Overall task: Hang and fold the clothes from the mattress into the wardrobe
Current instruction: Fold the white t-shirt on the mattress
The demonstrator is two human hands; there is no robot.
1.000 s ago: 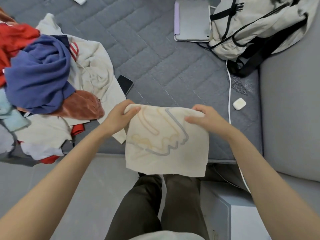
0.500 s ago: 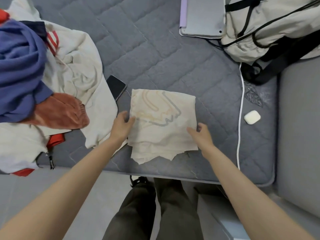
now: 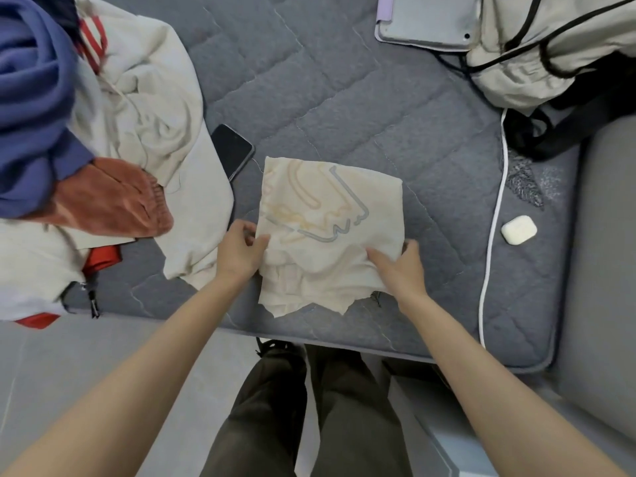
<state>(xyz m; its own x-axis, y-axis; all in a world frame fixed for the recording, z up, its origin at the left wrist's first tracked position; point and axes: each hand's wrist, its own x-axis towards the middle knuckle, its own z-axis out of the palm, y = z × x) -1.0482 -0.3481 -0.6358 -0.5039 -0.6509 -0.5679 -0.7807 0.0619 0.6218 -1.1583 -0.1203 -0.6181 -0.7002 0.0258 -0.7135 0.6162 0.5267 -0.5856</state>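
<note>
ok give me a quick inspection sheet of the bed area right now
surface: grey quilted mattress.
job's things: cream printed garment lies folded near the front edge; clothes pile at left.
clutter: phone, tablet, backpack, earbud case.
hands: left hand pinches the garment's left edge; right hand rests on its right edge, grip unclear.
cables: white cable runs along the mattress's right side.
surroundings: grey floor, dark trousers.

The cream garment (image 3: 330, 228) was soft, matt cloth, creased near its lower edge. The mattress (image 3: 309, 98) was matt grey quilted fabric. The rust garment (image 3: 113, 204) looked fuzzy, fleece-like. The phone (image 3: 232, 149) was glossy black; the earbud case (image 3: 519, 229) was smooth white plastic.
</note>
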